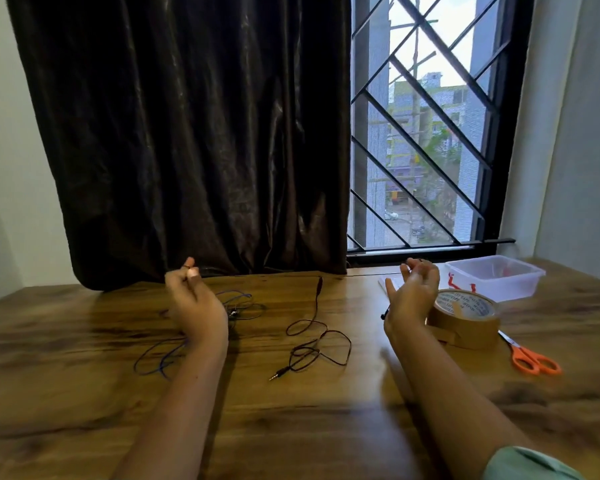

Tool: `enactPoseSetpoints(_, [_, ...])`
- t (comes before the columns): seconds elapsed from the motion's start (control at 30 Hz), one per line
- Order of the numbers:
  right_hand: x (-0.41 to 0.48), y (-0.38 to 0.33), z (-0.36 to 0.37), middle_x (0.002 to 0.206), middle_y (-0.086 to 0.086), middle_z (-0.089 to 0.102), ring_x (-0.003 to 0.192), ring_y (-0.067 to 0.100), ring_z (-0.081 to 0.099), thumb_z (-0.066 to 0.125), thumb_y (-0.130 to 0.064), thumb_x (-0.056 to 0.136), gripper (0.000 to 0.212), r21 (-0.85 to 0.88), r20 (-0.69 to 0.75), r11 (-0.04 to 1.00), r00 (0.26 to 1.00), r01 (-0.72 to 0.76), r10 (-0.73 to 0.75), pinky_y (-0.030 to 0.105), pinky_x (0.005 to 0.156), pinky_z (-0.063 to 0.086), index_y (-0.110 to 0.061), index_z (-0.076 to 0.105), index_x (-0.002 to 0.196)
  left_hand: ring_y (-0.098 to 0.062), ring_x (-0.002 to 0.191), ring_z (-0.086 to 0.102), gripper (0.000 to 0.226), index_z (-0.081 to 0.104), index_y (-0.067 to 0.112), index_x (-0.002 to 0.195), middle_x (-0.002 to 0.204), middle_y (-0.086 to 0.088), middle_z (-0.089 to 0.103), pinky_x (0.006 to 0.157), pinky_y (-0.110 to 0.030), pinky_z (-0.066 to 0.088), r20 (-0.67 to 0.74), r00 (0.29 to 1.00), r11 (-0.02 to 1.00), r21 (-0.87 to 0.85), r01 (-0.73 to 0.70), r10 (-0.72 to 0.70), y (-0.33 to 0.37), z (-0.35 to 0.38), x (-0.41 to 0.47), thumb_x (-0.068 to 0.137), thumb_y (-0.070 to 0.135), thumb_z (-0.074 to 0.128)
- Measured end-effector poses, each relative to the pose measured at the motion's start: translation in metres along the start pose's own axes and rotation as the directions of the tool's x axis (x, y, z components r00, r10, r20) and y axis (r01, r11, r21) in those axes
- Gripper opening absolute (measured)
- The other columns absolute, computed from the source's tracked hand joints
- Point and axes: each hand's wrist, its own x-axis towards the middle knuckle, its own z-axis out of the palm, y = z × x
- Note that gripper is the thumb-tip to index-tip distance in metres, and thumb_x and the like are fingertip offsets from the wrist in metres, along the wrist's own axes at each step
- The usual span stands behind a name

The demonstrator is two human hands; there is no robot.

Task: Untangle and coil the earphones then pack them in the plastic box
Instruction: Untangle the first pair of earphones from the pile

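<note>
Dark red earphones (317,336) lie in loose loops at the table's middle, their jack plug (274,376) nearest me. The cord runs up to a small inline piece (320,282) near the curtain. My left hand (191,306) is raised and pinches a thin cord end between thumb and fingertips. My right hand (413,296) is raised palm-up, fingers curled on another thin cord end, and a small black piece (383,316) hangs by its heel. Blue earphones (238,303) lie tangled behind and below my left hand. The clear plastic box (520,284) stands open at the far right.
A roll of brown tape (471,327) sits just right of my right hand, and orange scissors (530,358) lie beyond it. A flat white piece (390,282) rests left of the box. A dark curtain (187,133) and a barred window (423,133) back the wooden table (291,427).
</note>
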Motion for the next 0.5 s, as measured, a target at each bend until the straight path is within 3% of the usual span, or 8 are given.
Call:
enactPoseSetpoints(0.1, [-0.001,0.000,-0.001,0.099,-0.003,0.060,0.095,0.008,0.059,0.037,-0.015,0.103,0.028,-0.062,0.077,0.996,0.996,0.058,-0.053,0.039,0.089,0.049,-0.030,0.054,0.086,-0.003,0.053,0.047,0.018,0.050,0.012,0.091,0.102,-0.002,0.067,0.050,-0.028,0.035,0.092,0.994,0.998,-0.020,-0.054,0.055,0.008,0.001,-0.006,0.101,0.023,0.040])
enactPoseSetpoints(0.2, [-0.015,0.002,0.000,0.098,0.004,0.064,0.083,0.010,0.063,0.037,-0.009,0.102,0.030,-0.099,0.345,0.988,0.935,0.122,-0.081,0.023,0.069,0.050,-0.030,0.058,0.094,-0.003,0.048,0.048,0.026,0.053,0.010,0.082,0.065,0.000,0.057,0.044,-0.022,0.035,0.244,0.952,0.983,-0.031,-0.184,0.186,0.022,0.001,-0.019,0.099,0.027,0.042])
enactPoseSetpoints(0.27, [-0.030,0.004,0.006,0.093,0.009,0.066,0.073,0.010,0.065,0.035,-0.007,0.102,0.031,-0.128,0.589,0.975,0.805,0.182,-0.073,0.016,0.059,0.050,-0.026,0.060,0.105,-0.009,0.051,0.052,0.017,0.053,0.016,0.088,0.063,-0.002,0.056,0.044,-0.029,0.039,0.420,0.879,0.967,0.012,-0.254,0.225,0.030,0.004,-0.033,0.096,0.030,0.048])
enactPoseSetpoints(0.3, [-0.039,0.006,0.010,0.091,0.010,0.066,0.069,0.011,0.065,0.034,-0.007,0.102,0.032,-0.136,0.692,0.969,0.719,0.206,-0.055,0.017,0.059,0.051,-0.023,0.060,0.112,-0.012,0.055,0.056,0.011,0.051,0.021,0.097,0.066,-0.003,0.060,0.048,-0.032,0.043,0.530,0.827,0.970,0.034,-0.242,0.188,0.034,0.006,-0.040,0.094,0.031,0.052])
enactPoseSetpoints(0.33, [-0.049,0.008,0.014,0.090,0.009,0.067,0.068,0.010,0.065,0.034,-0.007,0.102,0.032,-0.146,0.773,0.957,0.633,0.250,-0.048,0.020,0.062,0.053,-0.021,0.059,0.118,-0.012,0.059,0.058,0.019,0.049,0.027,0.108,0.070,-0.003,0.063,0.052,-0.030,0.046,0.634,0.762,0.977,0.040,-0.207,0.136,0.037,0.007,-0.046,0.091,0.030,0.057])
enactPoseSetpoints(0.43, [-0.065,0.011,0.019,0.105,-0.002,0.070,0.090,0.003,0.066,0.051,-0.003,0.095,0.032,-0.155,0.903,0.811,0.414,0.563,-0.114,0.021,0.080,0.053,-0.017,0.064,0.120,0.000,0.061,0.056,0.033,0.050,0.029,0.118,0.073,0.006,0.061,0.055,-0.011,0.043,0.848,0.530,1.000,-0.009,0.007,0.004,0.045,0.009,-0.058,0.091,0.011,0.057])
enactPoseSetpoints(0.5, [-0.063,0.012,0.017,0.106,-0.011,0.069,0.101,0.000,0.061,0.062,-0.007,0.088,0.025,-0.156,0.933,0.696,0.336,0.701,-0.129,0.015,0.085,0.047,-0.019,0.071,0.108,0.000,0.061,0.058,0.031,0.056,0.028,0.105,0.075,0.011,0.062,0.052,-0.011,0.043,0.866,0.490,0.984,0.011,0.177,-0.098,0.048,0.010,-0.060,0.091,0.001,0.053])
